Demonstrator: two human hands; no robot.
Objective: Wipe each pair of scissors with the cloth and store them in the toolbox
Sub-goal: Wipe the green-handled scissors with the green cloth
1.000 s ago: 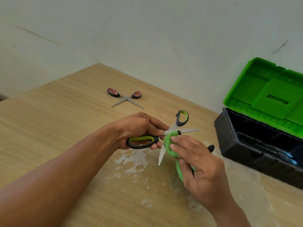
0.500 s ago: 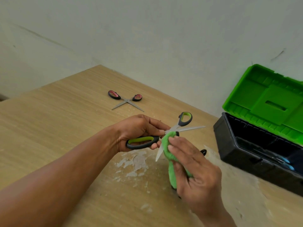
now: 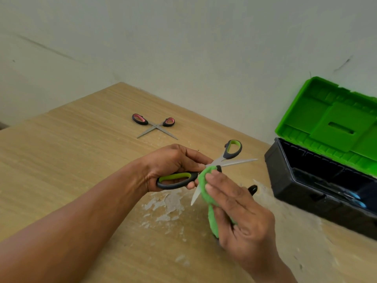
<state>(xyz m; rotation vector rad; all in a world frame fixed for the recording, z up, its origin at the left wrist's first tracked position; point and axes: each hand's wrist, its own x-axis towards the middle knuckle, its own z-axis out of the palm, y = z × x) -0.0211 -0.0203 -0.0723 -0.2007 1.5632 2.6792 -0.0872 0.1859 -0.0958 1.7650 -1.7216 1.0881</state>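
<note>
Scissors (image 3: 177, 181) lie in left hand (image 3: 173, 162), touching cloth (image 3: 203, 181).

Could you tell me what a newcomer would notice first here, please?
Centre frame, the left hand holds open green-handled scissors while the right hand presses a green cloth onto them. An open black toolbox with a green lid stands at the right, and pink-handled scissors lie open on the far table.

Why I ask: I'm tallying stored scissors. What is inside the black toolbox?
In the toolbox lies what looks like blue-handled scissors, near its right end. Its front wall hides the floor's near strip, and the picture's edge cuts off the far right.
</note>
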